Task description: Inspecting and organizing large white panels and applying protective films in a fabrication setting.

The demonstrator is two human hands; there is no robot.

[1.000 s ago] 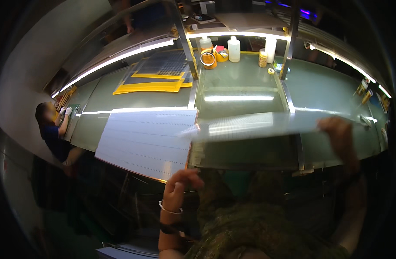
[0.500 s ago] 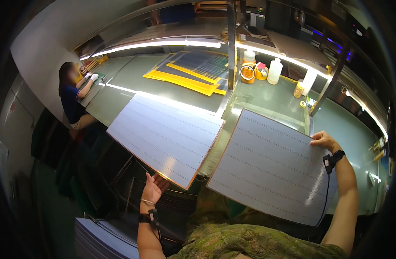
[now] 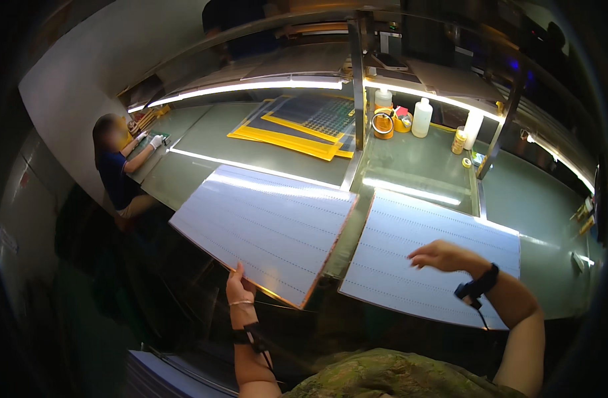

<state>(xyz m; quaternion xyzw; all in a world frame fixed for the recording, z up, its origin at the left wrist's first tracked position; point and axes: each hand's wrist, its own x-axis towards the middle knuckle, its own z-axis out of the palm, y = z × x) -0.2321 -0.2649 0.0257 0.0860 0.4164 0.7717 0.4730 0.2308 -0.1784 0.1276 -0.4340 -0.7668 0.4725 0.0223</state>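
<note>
A pale circuit board panel (image 3: 270,222) with dotted rows and a copper-coloured edge lies tilted over the bench's front edge on the left. My left hand (image 3: 239,286) grips its near edge, thumb on top and fingers underneath. A second, similar panel (image 3: 383,262) rests on the bench to the right, its near side jutting past the bench edge. Above that panel hovers my right hand (image 3: 443,255), fingers loosely stretched out and holding nothing. A narrow gap separates the two panels.
Yellow-framed sheets (image 3: 284,136) lie stacked farther back. Bottles (image 3: 421,118) and an orange container (image 3: 383,125) stand behind the right panel, beside a metal post (image 3: 359,79). A gloved co-worker (image 3: 115,162) sits at the far left. Stacked panels (image 3: 161,375) are at lower left.
My right hand has let go of the right panel's far right edge and moved left over its surface. That panel now lies flatter on the bench. My left hand's thumb has come over the left panel's edge.
</note>
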